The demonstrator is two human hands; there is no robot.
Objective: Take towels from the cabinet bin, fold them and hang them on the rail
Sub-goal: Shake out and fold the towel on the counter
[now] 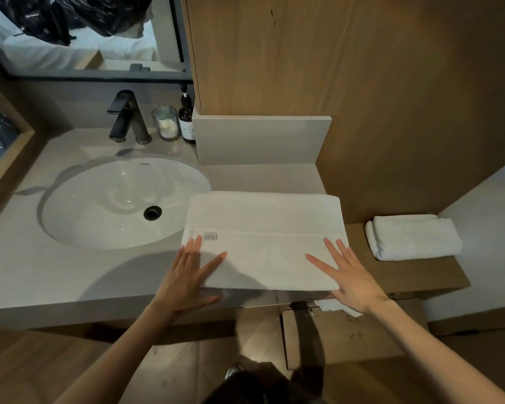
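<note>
Two spots are hard to read. Below the counter edge a scrap of white cloth (340, 308) pokes out beside the right hand (351, 279), and what holds it is mostly hidden. The dark pump bottle (186, 121) by the wall is partly cut off by a grey panel (260, 139), and its pale label print is too small to make out. A small grey tag (210, 236) on the towel's seam bears illegible writing.

The white rectangular terry towel (263, 217) lies folded flat on the grey stone counter (27, 272), right of the white oval sink basin (85, 199), with a stitched band across it. The left hand (187, 277) rests on its near left corner and the right hand on its near right corner, fingers straight and spread, gripping nothing. A smaller folded white towel (411, 237) sits apart on the brown wooden ledge (405, 275).
</note>
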